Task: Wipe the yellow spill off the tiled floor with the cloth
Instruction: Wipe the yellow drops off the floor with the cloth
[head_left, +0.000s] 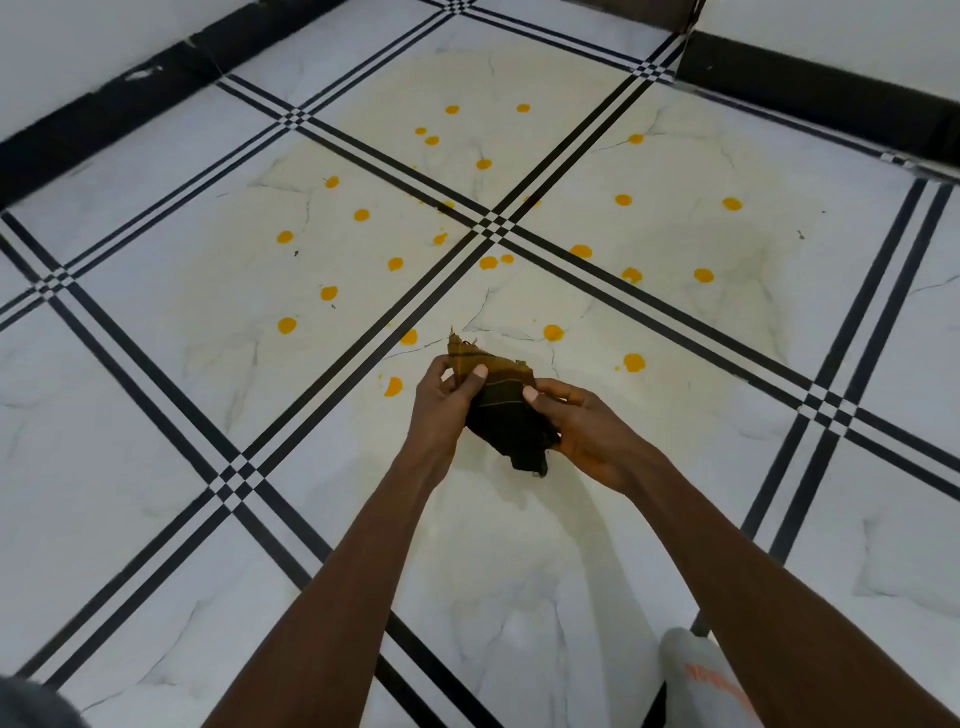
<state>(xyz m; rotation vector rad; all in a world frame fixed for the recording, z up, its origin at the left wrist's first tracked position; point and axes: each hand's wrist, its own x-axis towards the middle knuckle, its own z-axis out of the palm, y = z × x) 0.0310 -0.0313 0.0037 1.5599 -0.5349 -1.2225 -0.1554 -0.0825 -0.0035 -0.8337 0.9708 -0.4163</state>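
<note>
A dark striped cloth (501, 410), stained yellowish at its top corner, is bunched up between both hands above the floor. My left hand (441, 402) grips its left side with the thumb on top. My right hand (587, 434) holds its right side and lower part. The yellow spill (488, 262) lies as several orange-yellow drops scattered over a pale yellowish film on the white tiled floor (156, 364), mostly beyond the hands. The nearest drops lie just left (393, 387) and right (634, 362) of the cloth.
Black double lines cross the white tiles, meeting near the middle (491, 226). A black skirting (104, 119) runs under white walls at the back left and back right (810, 88). A foot in a grey sock (698, 670) stands at the lower right.
</note>
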